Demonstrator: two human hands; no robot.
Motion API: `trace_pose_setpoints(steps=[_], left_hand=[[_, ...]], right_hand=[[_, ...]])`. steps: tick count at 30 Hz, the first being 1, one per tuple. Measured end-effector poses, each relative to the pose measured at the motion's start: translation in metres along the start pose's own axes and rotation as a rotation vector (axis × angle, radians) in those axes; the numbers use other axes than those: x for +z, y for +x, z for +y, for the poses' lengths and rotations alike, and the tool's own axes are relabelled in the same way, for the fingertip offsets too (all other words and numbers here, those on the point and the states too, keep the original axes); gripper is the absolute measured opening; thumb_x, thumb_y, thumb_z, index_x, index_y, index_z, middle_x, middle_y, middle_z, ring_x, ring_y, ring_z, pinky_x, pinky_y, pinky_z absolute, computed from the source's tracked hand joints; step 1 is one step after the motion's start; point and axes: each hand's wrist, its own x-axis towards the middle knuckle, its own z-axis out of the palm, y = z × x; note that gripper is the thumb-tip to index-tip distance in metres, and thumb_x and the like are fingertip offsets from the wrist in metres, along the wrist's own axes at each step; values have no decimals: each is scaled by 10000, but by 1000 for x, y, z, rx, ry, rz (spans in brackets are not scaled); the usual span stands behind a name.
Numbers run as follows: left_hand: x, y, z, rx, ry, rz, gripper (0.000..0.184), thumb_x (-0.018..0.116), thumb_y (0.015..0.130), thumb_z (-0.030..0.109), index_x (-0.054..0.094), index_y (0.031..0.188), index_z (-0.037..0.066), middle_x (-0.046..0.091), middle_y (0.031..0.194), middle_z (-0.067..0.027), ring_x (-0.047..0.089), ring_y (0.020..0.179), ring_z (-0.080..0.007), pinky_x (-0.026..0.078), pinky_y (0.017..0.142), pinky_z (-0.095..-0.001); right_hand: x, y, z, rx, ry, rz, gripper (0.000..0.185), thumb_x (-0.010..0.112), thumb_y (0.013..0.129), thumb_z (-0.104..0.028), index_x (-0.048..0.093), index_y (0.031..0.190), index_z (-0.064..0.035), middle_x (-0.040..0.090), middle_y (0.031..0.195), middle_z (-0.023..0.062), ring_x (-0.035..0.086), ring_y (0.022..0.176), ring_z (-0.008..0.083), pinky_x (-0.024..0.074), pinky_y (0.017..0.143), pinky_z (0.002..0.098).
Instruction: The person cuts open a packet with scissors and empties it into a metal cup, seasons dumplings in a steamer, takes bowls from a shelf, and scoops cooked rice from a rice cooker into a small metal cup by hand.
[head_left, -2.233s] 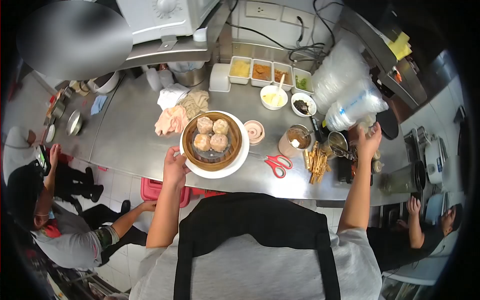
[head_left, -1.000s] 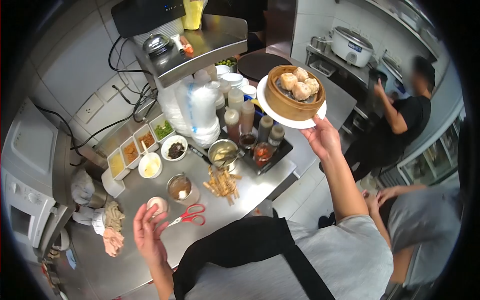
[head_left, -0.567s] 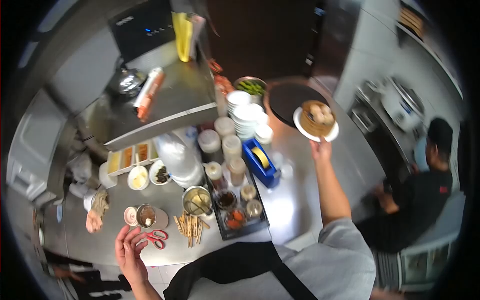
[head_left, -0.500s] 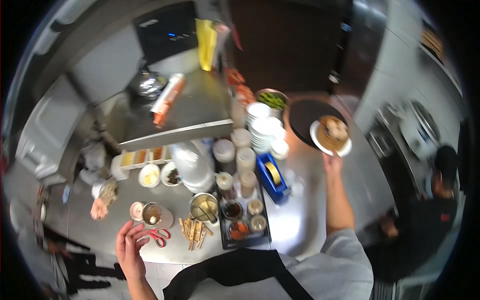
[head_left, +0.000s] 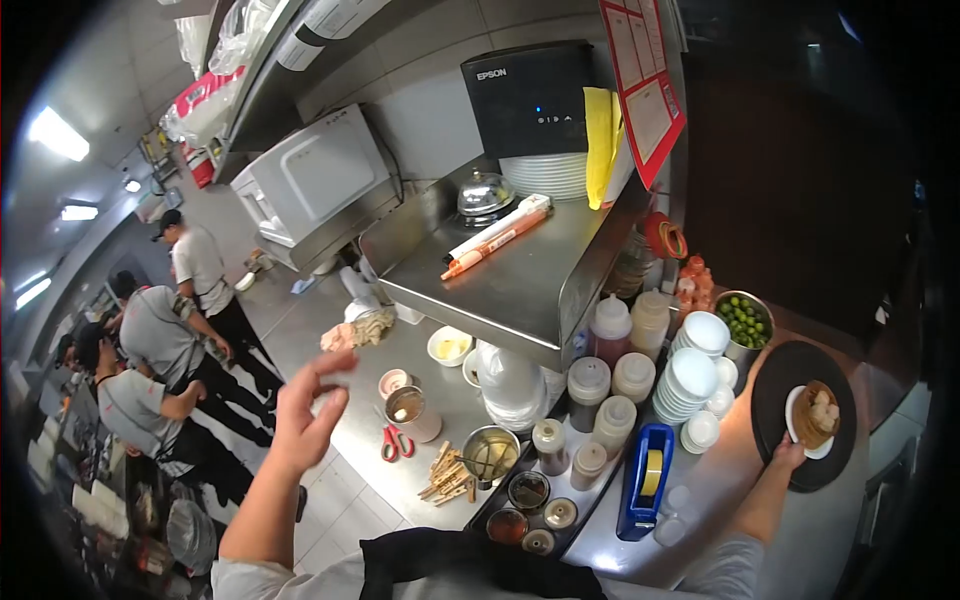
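Observation:
My right hand (head_left: 788, 455) grips the near edge of a small white plate (head_left: 793, 408). A brown, round food item (head_left: 820, 413) with pale pieces on top rests on that plate. The plate is over a round black tray (head_left: 775, 385) on the steel counter; whether it touches the tray I cannot tell. Raised on the other side, my left hand (head_left: 310, 412) is empty, with its fingers apart. Below and beyond it are red-handled scissors (head_left: 397, 443), a metal cup (head_left: 415, 412) and several wooden clothespins (head_left: 447, 476).
Stacked white bowls (head_left: 688, 385), a blue tape dispenser (head_left: 648, 482) and squeeze bottles (head_left: 590, 385) crowd the counter. A bowl of green limes (head_left: 743, 322) stands behind. Above is a steel shelf (head_left: 540, 275) with a bell and markers. Several people (head_left: 165, 330) stand at left.
The view has swung left. My right hand has carried the plate from the near edge of the black tray to over it. My left hand has risen away from the scissors.

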Motion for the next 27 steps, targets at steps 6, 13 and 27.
trace_pose_setpoints(steps=[6,13,27], left_hand=[[14,105,66,613,556,3,460,616,820,146,508,1247,13,524,1263,-159,482,1180,-322,405,972,-390],[74,207,53,515,803,-4,582,500,905,386,398,1354,30,460,1318,-192,398,1252,-341,331,1039,-425],[71,195,46,601,642,272,531,535,866,441,520,1264,90,389,1394,-108,289,1328,-333,305,1017,-511]], right_hand=[[12,16,3,14,-249,168,339,514,899,-61,454,1176,124,549,1135,194,616,933,323,577,734,397],[34,-44,-27,-116,-337,-166,574,621,825,-81,384,1340,11,480,1303,121,500,1157,215,378,989,324],[196,-495,-275,-824,-393,-1204,274,549,889,-41,548,1158,7,576,1130,109,534,1076,170,395,954,285]])
